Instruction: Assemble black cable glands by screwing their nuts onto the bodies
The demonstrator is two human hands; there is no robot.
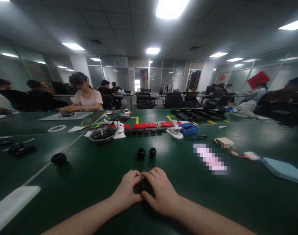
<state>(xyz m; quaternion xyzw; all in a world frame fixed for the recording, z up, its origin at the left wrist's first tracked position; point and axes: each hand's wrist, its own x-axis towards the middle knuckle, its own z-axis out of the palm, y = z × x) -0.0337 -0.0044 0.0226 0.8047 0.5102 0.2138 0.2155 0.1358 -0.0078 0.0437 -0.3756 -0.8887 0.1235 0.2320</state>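
My left hand (126, 188) and my right hand (162, 192) meet over the green table, low in the middle of the head view. Between their curled fingers sits a small black part (146, 185), mostly covered, so its shape is hard to make out. Both hands are closed on it, thumbs nearly touching on the near side. Just beyond the fingertips stand two black round fittings with openings, a larger one (141, 153) and a smaller one (152, 152). Farther left lies another black round fitting (59, 159), apart from my hands.
Across the table run a row of red blocks (145, 125), a blue bin (188, 128), a white clip-like stand (175, 130) and a dark round tray (101, 134). A light blue slab (283, 169) lies right, a white slab (15, 207) left. A person (86, 98) sits opposite.
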